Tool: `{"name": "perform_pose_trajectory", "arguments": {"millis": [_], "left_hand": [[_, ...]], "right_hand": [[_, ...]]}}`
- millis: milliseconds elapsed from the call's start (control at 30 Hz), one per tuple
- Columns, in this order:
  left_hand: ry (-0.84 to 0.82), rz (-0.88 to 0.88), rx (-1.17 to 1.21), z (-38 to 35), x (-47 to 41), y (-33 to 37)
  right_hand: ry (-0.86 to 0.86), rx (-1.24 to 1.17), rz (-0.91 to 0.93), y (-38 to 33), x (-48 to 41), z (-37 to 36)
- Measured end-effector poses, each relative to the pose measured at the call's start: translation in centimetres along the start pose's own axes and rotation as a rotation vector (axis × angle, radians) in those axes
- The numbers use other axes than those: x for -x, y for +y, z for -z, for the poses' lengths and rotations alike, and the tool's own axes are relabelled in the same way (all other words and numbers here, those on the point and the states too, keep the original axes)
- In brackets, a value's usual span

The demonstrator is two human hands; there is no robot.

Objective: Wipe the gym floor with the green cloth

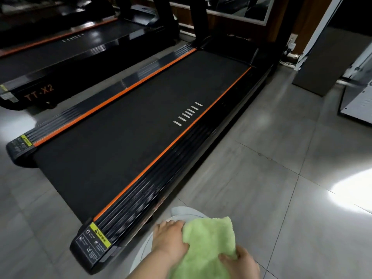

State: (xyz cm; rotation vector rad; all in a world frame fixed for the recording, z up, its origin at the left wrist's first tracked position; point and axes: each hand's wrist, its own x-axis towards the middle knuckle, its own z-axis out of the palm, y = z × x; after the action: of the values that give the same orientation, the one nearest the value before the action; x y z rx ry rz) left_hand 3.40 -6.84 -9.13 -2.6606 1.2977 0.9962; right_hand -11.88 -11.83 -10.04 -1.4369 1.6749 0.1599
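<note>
A fluffy green cloth (207, 244) is held up at the bottom centre of the head view, above the grey tiled gym floor (261, 178). My left hand (170, 237) grips the cloth's left edge, fingers curled over it. My right hand (239, 262) pinches its lower right part, and the thumb lies on top of the fabric. The cloth's lower end runs out of frame. The cloth hangs between both hands and is not touching the floor.
A black treadmill (124, 125) with orange stripes lies right beside my hands on the left. A second treadmill (60, 53) stands behind it. A grey cabinet (322, 63) and a white panel (358, 97) stand at the right. Pale clothing (181, 213) shows beneath the cloth.
</note>
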Motion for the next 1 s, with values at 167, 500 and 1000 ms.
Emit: {"name": "perform_pose_trajectory", "arguments": {"millis": [167, 500, 1000], "left_hand": [[-0.029, 0.032, 0.137, 1.2, 0.9, -0.5], [-0.116, 0.032, 1.242, 7.9, 9.4, -2.3], [0.756, 0.374, 1.587, 12.9, 30.9, -14.6]], "right_hand": [[0.014, -0.19, 0.036, -0.3, 0.3, 0.7], [-0.253, -0.346, 0.295, -3.9, 8.3, 7.3], [-0.746, -0.384, 0.648, -14.4, 26.6, 0.3]]}}
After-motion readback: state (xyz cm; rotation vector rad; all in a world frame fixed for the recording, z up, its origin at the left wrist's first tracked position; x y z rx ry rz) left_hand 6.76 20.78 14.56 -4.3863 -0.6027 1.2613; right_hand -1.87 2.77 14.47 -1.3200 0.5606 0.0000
